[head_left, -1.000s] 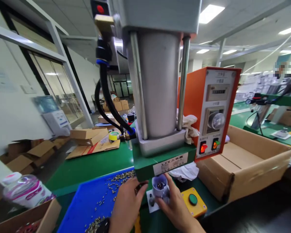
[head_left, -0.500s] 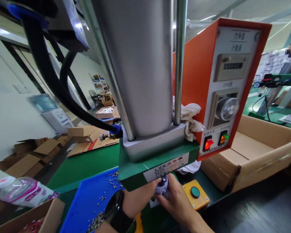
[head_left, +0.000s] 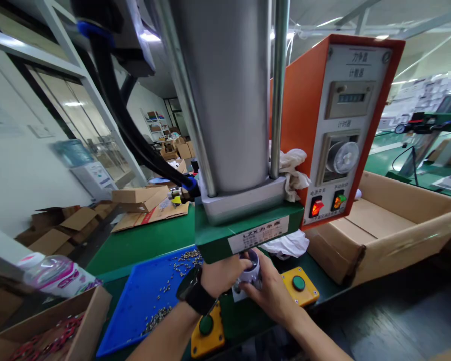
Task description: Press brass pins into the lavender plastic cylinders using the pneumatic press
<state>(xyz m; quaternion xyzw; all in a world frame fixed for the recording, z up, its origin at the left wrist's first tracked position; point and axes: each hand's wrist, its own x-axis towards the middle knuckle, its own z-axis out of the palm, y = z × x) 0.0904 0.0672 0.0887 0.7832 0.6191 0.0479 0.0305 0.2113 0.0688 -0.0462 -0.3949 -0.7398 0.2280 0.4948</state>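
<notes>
Under the press head (head_left: 250, 228), a pale grey-violet cup-shaped part (head_left: 250, 275) stands open end up over a light metal plate (head_left: 239, 296). My right hand (head_left: 272, 291) is closed round its right side and front, thumb across the front. My left hand (head_left: 223, 276), with a black smartwatch on the wrist, is closed at the part's left rim, with fingertips at its opening. Whatever those fingertips pinch inside the opening is too small to make out. Part of the left hand's far side is hidden by the press head.
A blue tray (head_left: 135, 296) of small metal pieces lies left. Yellow button boxes with green buttons (head_left: 298, 284) (head_left: 206, 325) flank the hands. An orange control box (head_left: 300, 110) and a cardboard box (head_left: 398, 240) stand right; a carton (head_left: 97, 311) of red parts is at left.
The camera view has shifted, so more of the cup-shaped part and the left button box show. Both hands remain at the part, the left one's fingers at its rim.
</notes>
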